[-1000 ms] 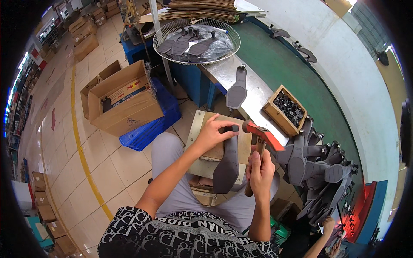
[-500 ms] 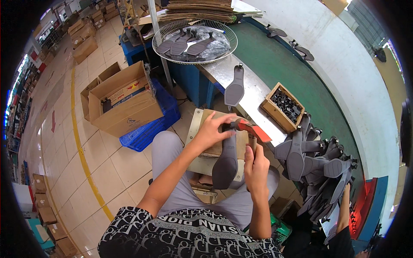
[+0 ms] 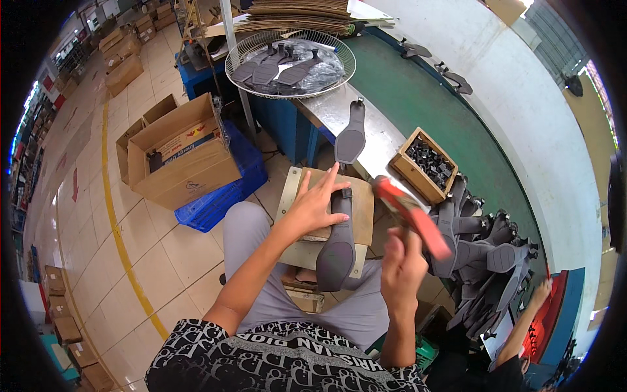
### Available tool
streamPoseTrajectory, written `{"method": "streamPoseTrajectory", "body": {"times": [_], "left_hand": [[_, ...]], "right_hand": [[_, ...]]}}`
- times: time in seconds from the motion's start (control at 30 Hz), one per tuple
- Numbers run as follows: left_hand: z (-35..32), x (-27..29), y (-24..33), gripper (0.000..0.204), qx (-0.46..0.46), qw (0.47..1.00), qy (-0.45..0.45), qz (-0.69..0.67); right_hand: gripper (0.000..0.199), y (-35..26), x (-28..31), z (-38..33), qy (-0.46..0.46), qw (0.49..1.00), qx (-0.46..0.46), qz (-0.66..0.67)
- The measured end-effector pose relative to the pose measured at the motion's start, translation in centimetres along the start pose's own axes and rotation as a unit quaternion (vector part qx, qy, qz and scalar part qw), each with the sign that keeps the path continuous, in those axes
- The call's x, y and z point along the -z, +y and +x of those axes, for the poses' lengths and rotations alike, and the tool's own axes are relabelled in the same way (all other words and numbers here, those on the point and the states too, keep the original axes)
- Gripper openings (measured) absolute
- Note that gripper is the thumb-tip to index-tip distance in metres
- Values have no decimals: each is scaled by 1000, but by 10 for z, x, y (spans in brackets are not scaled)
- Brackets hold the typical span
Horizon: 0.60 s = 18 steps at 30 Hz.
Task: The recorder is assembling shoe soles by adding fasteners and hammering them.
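A dark grey shoe sole (image 3: 338,255) lies lengthwise over a brown work block (image 3: 362,212) between my knees, its black heel tip at the far end. My left hand (image 3: 315,208) is open beside the narrow heel end, fingers spread, with the thumb and a fingertip touching the sole's left edge. In my right hand (image 3: 403,264) is the handle of a hammer with a red head (image 3: 418,219), raised to the right of the block and blurred by motion. Beyond the block, another grey sole (image 3: 351,140) hangs over the metal table's edge.
A wooden box (image 3: 424,164) of small black heel tips stands on the table, with a heap of soles (image 3: 483,251) to its right. A wire basket (image 3: 290,65) holds more soles. Cardboard boxes and a blue crate (image 3: 209,206) stand left. Another person's arm (image 3: 522,326) reaches in at lower right.
The hammer has swung up and right, away from the heel end. My left fingers have spread from their grip around the heel tip. The other person's arm has moved right.
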<state>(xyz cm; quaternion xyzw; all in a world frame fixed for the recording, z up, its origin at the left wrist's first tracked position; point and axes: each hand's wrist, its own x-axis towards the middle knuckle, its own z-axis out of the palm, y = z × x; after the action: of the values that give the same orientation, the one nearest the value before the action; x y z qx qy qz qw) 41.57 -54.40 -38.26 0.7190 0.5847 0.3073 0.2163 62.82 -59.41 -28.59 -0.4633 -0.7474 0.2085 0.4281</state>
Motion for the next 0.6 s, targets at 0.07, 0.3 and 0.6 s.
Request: {"method": "streamPoseTrajectory", "body": {"times": [0.07,0.3,0.6], "left_hand": [[8,7,4,119,8,1000,-13,4],[2,-1,-3,53,-25,998,38,34],[-68,26,58,23,-69,951,-31,-301]], "right_hand": [[13,-9,-6,4,74,995,67,26],[19,24,-4,11,-7,997,-76,0],[41,36,-34,24,-35,996,69,-37]]}}
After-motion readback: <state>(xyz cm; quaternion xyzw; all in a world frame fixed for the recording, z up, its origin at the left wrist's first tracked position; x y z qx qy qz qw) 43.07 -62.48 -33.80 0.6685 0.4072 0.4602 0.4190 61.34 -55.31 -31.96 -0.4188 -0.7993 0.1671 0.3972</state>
